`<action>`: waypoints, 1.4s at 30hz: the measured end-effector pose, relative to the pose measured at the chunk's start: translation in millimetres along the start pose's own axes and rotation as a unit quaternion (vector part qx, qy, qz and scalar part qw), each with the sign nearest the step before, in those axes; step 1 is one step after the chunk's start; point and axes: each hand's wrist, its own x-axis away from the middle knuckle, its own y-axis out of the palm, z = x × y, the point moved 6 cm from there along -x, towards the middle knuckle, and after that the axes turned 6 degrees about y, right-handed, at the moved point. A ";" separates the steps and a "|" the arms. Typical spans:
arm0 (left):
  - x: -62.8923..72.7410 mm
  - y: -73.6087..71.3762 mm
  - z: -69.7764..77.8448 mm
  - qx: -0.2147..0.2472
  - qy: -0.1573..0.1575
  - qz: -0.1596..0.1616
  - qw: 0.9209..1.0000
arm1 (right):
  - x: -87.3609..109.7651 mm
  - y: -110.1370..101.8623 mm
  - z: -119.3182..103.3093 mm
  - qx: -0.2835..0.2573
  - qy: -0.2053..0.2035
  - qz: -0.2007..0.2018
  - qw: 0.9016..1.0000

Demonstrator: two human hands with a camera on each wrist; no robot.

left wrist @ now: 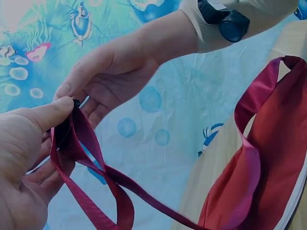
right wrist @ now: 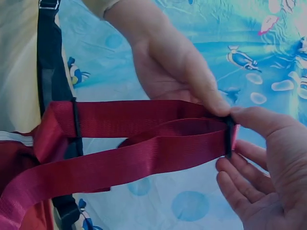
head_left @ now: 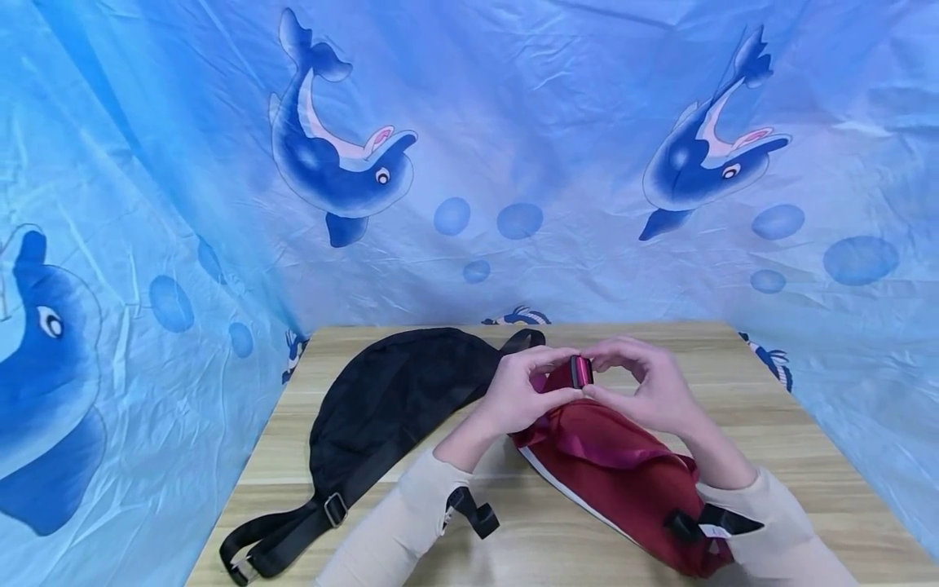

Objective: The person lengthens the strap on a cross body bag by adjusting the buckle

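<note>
A dark red waist bag (head_left: 616, 481) with a white-edged seam lies at the right of the table. Its red strap (right wrist: 153, 163) is lifted and looped through a black strap slider (right wrist: 230, 136). My left hand (head_left: 517, 389) pinches the slider's near end with the strap, thumb on top. From the other side my right hand (head_left: 645, 383) pinches the same slider between thumb and fingers. In the left wrist view the strap (left wrist: 122, 201) hangs in crossing loops below the hands. A second black slider (right wrist: 76, 117) sits farther along the strap.
A black waist bag (head_left: 396, 399) lies at the left of the wooden table (head_left: 469, 522), its strap with a metal buckle (head_left: 335, 509) trailing toward the front left. A blue dolphin-print curtain (head_left: 484, 147) surrounds the table's back and sides.
</note>
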 end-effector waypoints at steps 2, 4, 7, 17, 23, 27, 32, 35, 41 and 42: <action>1.3 0.7 0.2 -0.006 0.003 -0.003 1.000 | -0.7 0.6 -0.3 0.010 0.002 -0.011 1.000; 2.2 1.7 0.2 -0.011 0.007 -0.009 1.000 | -0.8 1.2 -0.4 0.015 -0.001 -0.015 1.000; 2.7 2.4 -0.5 -0.019 0.011 -0.017 1.000 | -1.6 1.1 -0.5 0.005 0.001 -0.009 1.000; 2.6 -1.1 -5.4 0.013 0.008 0.003 1.000 | -15.2 -0.7 -9.2 -0.095 -0.004 -0.006 0.995; 1.1 -0.7 -10.5 0.036 -0.021 -0.002 0.999 | -17.4 -3.1 -11.4 -0.104 0.002 0.053 0.993; -1.4 -2.6 -14.2 0.051 -0.038 0.003 0.998 | -19.3 -5.6 -10.9 -0.126 0.019 0.072 0.989; -4.7 -1.6 -12.4 0.062 -0.030 -0.008 0.998 | -20.6 -3.4 -7.7 -0.083 0.049 0.059 0.994; -5.3 0.0 -14.3 0.059 -0.032 -0.012 0.998 | -19.6 -6.5 -7.8 -0.094 0.048 0.088 0.991; -5.6 1.3 -18.0 0.045 -0.030 -0.006 0.999 | -17.0 -8.8 -5.8 -0.118 0.073 0.122 0.983; -5.6 1.8 -18.2 0.047 -0.030 -0.007 0.998 | -16.6 -7.9 -5.4 -0.107 0.080 0.119 0.984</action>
